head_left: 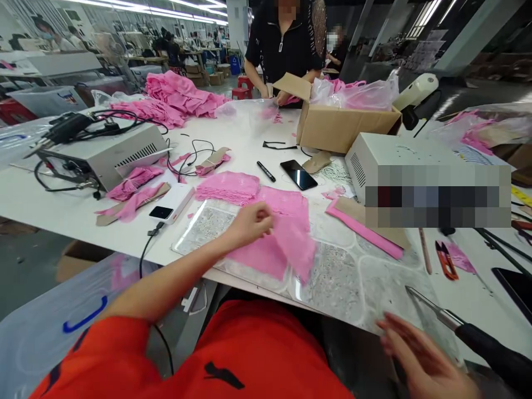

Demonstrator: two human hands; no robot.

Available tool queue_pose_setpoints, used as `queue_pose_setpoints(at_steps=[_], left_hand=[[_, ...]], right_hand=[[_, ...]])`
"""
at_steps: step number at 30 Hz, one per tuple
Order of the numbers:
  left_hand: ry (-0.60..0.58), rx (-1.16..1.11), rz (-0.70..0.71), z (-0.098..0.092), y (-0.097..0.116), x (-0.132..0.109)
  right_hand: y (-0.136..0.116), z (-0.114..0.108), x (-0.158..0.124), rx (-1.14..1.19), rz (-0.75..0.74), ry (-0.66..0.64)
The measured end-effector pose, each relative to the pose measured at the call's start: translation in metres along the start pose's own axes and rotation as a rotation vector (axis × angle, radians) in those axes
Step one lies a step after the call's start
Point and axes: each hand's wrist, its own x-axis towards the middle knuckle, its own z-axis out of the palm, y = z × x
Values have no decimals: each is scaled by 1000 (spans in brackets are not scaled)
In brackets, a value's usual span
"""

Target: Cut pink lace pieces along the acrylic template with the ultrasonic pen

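My left hand is closed in a pinch on a thin pink fabric piece, whose free end fans out toward the right. More pink fabric lies flat beneath it on a clear sheet, and a folded stack of pink pieces sits just behind. At the table's front right edge, my right hand is slightly blurred, its fingers stretched out and nothing visible in them. Beside that hand lies a tool with a black handle and a pointed metal tip.
A black phone and a marker lie behind the fabric. Orange thread snips are at right. Grey equipment boxes stand on both sides. Across the table, a person handles clear plastic beside a cardboard box.
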Motion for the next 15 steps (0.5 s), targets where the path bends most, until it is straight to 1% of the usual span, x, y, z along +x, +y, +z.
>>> queue_pose_setpoints(at_steps=[1,2,5,6,8,11,15], left_hand=[[43,-10,-37,-8,-12,-15],[84,-10,-70,-13,-22,-30],[193,37,-144,-21,-39,-65],[219,58,-156,-21,-42,-73],[253,95,-161,-21,-44,-85],[279,142,-154,-20,-48,-95],[294,216,-164,-17,-56,-105]], right_hand=[[-17,15,1,-33,-42,-111],[-33,30,3,-50,-150,-153],[-66,74,19,-76,-523,-176],[-72,87,24,-95,-622,-196],[-80,106,32,-139,-761,-237],[-85,122,37,-195,-868,-301],[-92,129,35,-234,-907,-361]])
